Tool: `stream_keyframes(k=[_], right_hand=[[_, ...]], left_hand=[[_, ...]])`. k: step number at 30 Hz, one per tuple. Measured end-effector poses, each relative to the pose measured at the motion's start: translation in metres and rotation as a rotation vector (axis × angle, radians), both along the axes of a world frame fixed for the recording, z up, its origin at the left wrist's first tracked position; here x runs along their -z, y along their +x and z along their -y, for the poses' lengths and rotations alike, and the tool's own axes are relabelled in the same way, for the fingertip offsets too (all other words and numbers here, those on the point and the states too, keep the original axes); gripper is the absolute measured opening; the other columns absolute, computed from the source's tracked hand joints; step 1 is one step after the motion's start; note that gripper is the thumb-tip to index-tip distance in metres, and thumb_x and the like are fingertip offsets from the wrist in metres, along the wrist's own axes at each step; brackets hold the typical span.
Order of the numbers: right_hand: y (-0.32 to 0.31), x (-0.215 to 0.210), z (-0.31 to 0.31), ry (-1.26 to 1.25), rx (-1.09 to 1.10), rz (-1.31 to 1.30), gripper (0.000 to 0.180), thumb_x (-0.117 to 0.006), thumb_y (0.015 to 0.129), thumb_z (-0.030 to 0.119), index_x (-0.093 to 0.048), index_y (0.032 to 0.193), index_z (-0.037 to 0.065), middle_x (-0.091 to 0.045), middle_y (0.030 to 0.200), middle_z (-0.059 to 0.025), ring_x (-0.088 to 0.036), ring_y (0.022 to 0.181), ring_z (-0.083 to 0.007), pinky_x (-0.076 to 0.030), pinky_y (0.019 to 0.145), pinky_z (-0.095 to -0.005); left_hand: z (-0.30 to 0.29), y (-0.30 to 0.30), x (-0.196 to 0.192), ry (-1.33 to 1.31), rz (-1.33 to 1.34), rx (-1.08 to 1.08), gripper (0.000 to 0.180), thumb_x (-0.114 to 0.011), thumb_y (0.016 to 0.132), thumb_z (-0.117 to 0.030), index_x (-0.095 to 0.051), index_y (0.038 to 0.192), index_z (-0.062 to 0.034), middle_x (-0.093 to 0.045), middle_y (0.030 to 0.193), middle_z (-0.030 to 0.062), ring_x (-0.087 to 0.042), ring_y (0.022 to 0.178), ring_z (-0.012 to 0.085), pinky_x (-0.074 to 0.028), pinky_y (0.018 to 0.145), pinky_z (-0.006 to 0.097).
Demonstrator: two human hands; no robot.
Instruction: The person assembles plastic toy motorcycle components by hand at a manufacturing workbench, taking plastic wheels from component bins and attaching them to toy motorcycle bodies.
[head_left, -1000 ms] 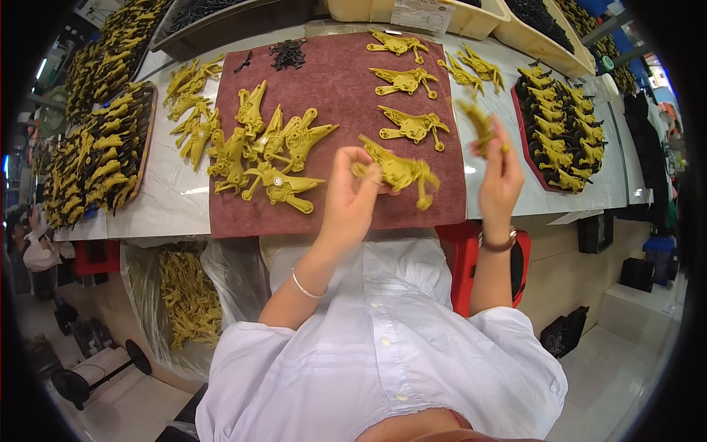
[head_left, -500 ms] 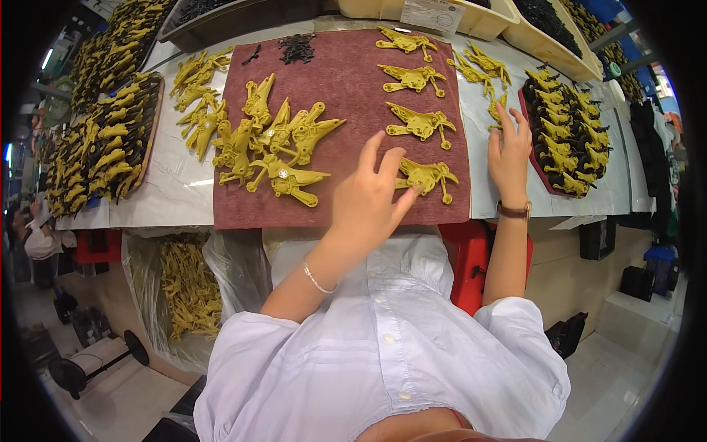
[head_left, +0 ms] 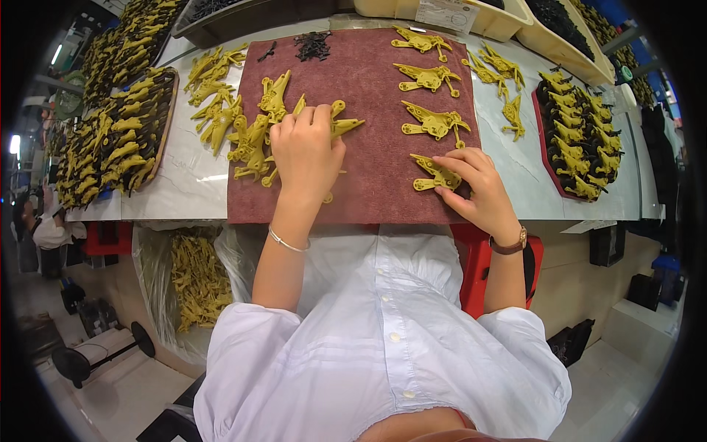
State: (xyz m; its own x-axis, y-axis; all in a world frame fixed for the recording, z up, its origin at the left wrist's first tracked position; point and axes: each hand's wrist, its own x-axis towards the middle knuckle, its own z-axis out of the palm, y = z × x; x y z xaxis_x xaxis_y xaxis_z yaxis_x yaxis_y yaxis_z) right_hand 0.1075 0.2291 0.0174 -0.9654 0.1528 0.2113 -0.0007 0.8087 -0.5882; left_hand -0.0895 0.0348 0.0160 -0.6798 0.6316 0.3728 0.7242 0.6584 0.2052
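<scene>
- Resting palm-down on a loose heap of yellow-olive plastic parts (head_left: 258,136), the left hand (head_left: 305,151) has its fingers curled over the top pieces; whether any single piece is pinched cannot be told.
- The right hand (head_left: 471,188) presses its fingertips (head_left: 449,163) onto one flat yellow part (head_left: 436,174), the nearest in a column of four laid singly down the right side of the mat; fingers spread, touching rather than closed round it.
- Each part is a thin moulded shape, elongated with a pointed tip and small prongs, matte and uniform in colour.
- The heap and the column both lie on a dark red felt-like mat (head_left: 368,96) covering the middle of a pale, smooth tabletop (head_left: 184,184).
- A small clump of black pieces (head_left: 313,44) sits at the mat's far edge.
- More yellow parts fill a round tray (head_left: 110,140) on the left and a red-rimmed tray (head_left: 574,136) on the right.
- Beige bins (head_left: 456,11) stand along the back.
- A clear plastic bag (head_left: 191,272) of the same parts hangs below the table edge.
</scene>
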Motion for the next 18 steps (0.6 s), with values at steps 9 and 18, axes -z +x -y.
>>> stream_keyframes(k=[9,18], right_hand=[[-0.003,-0.012,0.026,-0.382,0.098,-0.286,0.044,-0.072,0.075,0.006,-0.062,0.117,0.004,-0.060,0.117,-0.0135,-0.059,0.107,-0.0270,-0.047,0.089,-0.0345],[-0.012,-0.015,0.052,-0.325,0.015,-0.478,0.025,-0.063,0.082,-0.002,-0.065,0.107,-0.003,-0.066,0.109,-0.0158,-0.067,0.094,-0.0234,-0.055,0.079,-0.0304]], left_hand=[[-0.005,0.031,-0.004,0.530,-0.166,0.576,0.042,-0.072,0.063,-0.003,-0.065,0.105,-0.0067,-0.065,0.107,0.0079,-0.062,0.104,0.0284,-0.050,0.089,0.042],[-0.005,0.070,0.004,0.851,0.245,0.675,0.036,-0.066,0.072,0.000,-0.065,0.109,-0.0007,-0.050,0.130,0.0201,-0.052,0.121,0.0372,-0.047,0.097,0.041]])
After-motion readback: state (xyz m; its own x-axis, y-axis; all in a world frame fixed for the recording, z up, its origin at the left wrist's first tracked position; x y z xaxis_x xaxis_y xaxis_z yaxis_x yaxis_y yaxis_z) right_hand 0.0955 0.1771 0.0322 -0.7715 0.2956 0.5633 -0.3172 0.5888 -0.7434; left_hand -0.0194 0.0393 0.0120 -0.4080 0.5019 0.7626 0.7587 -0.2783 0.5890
